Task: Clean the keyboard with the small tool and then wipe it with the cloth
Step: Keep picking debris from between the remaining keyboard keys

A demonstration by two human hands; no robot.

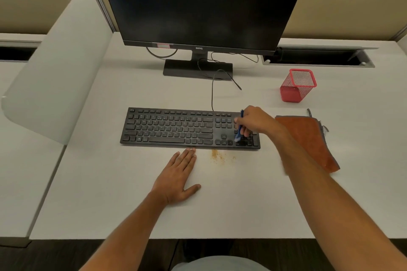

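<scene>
A black keyboard lies across the middle of the white desk. My right hand grips a small blue brush over the number pad at the keyboard's right end, bristles down on the keys. My left hand rests flat on the desk just in front of the keyboard, fingertips near its front edge. A folded orange-brown cloth lies on the desk right of the keyboard, partly under my right forearm. Brownish crumbs are scattered on the desk in front of the keyboard.
A black monitor stands behind the keyboard, with cables trailing from its base. A red mesh pen holder stands at the back right. A grey divider panel rises at the left. An open cable tray runs along the back.
</scene>
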